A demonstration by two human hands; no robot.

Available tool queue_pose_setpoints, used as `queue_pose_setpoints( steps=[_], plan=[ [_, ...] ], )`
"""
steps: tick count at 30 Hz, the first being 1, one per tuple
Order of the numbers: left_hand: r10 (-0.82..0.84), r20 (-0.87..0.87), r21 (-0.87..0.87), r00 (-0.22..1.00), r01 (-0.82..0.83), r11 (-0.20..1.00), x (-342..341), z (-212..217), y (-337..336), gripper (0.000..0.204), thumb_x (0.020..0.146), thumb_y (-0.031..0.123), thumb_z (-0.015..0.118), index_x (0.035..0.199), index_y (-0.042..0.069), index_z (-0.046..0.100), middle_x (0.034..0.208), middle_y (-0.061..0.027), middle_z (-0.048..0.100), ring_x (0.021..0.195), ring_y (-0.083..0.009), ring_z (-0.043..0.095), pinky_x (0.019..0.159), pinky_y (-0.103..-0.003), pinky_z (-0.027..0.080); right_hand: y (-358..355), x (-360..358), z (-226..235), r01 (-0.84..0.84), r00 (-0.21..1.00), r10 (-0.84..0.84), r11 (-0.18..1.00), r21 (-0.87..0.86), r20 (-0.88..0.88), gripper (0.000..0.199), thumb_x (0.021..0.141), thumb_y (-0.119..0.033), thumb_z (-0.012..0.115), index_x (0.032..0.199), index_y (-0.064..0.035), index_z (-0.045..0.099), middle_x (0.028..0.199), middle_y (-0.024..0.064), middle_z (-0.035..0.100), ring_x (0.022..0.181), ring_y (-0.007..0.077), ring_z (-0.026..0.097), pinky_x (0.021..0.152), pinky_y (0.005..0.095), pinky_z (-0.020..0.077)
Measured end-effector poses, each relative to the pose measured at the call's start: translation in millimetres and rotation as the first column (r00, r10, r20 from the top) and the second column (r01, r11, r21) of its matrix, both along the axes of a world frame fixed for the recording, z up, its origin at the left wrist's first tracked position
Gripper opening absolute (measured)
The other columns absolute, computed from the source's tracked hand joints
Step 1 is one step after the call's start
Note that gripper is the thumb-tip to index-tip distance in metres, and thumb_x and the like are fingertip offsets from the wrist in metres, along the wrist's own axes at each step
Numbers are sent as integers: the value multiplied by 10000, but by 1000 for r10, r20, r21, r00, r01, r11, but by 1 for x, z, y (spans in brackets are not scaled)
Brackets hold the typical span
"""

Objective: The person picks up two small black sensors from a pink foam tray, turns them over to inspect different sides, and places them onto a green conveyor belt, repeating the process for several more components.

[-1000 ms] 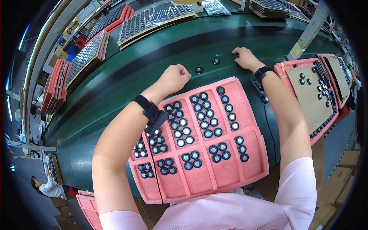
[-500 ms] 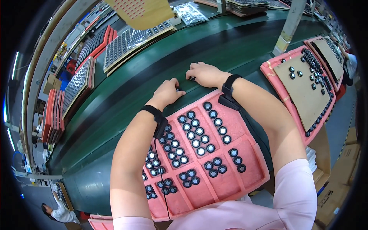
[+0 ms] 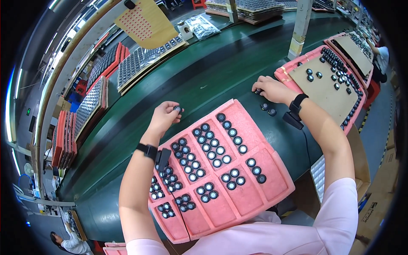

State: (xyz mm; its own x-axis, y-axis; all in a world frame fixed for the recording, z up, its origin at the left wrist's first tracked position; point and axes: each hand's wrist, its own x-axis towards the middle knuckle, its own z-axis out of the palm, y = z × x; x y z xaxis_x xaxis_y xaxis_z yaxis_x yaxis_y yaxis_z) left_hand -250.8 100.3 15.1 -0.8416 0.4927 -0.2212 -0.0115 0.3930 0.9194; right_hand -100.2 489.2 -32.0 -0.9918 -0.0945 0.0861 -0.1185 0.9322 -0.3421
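A pink foam tray (image 3: 255, 140) lies in front of me on the green table, its pockets holding several small round black parts (image 3: 211, 148). My left hand (image 3: 165, 117) hovers just beyond the tray's far-left corner, fingers pinched on one small round black part (image 3: 177, 109). My right hand (image 3: 270, 89) rests on the table to the right, fingers over a loose black part (image 3: 257, 91). Two more loose parts (image 3: 268, 109) lie on the table near my right wrist. Both wrists wear black bands.
A second pink tray (image 3: 297, 63) with a brown card sheet and scattered black parts stands at the right. Stacks of grey and red trays (image 3: 91, 97) line the far left. A white post (image 3: 301, 27) rises behind my right hand. Another person (image 3: 68, 244) sits at lower left.
My right hand has swung from beside the left hand out to the right, toward the second tray. My left hand stayed near the tray's far corner, now pinching a part.
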Motion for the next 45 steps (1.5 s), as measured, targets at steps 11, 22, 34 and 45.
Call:
queue_pose_setpoints(
  steps=[11, 22, 34, 45],
  plan=[
    [-42, 49, 382, 998, 20, 924, 153, 40, -89, 328, 860, -10, 643, 1183, -31, 591, 1039, -111, 665, 830, -174, 674, 754, -280, 572, -59, 58, 49, 65, 986, -59, 997, 35, -154, 302, 893, -150, 572, 1191, -111, 609, 1138, 109, 609, 1064, 314, 598, 889, 411, 498],
    [97, 197, 718, 976, -211, 664, 247, -8, -101, 304, 820, -118, 641, 1108, -28, 612, 974, -79, 653, 860, -150, 653, 781, -270, 544, -268, 140, 106, -452, 838, 461, 286, -845, -292, 293, 926, -26, 593, 1219, -22, 585, 1100, 87, 638, 942, 131, 633, 774, 260, 527],
    [291, -16, 648, 956, -212, 732, 254, -22, -101, 263, 803, -118, 672, 1038, -14, 613, 1031, -93, 642, 908, -152, 633, 760, -252, 522, -289, 116, 40, -7, 954, 298, -79, -997, -30, 140, 954, -14, 528, 1084, -12, 579, 1016, 80, 642, 884, 124, 624, 776, 260, 515],
    [253, -337, 476, 907, -68, 877, 254, -20, -106, 293, 718, -78, 743, 985, 4, 654, 946, -97, 641, 851, -194, 638, 706, -272, 503, -297, 120, 30, -25, 928, 372, 12, -1000, -19, 155, 937, 20, 518, 1087, -2, 554, 1067, 81, 593, 935, 118, 588, 808, 267, 487]
  ],
)
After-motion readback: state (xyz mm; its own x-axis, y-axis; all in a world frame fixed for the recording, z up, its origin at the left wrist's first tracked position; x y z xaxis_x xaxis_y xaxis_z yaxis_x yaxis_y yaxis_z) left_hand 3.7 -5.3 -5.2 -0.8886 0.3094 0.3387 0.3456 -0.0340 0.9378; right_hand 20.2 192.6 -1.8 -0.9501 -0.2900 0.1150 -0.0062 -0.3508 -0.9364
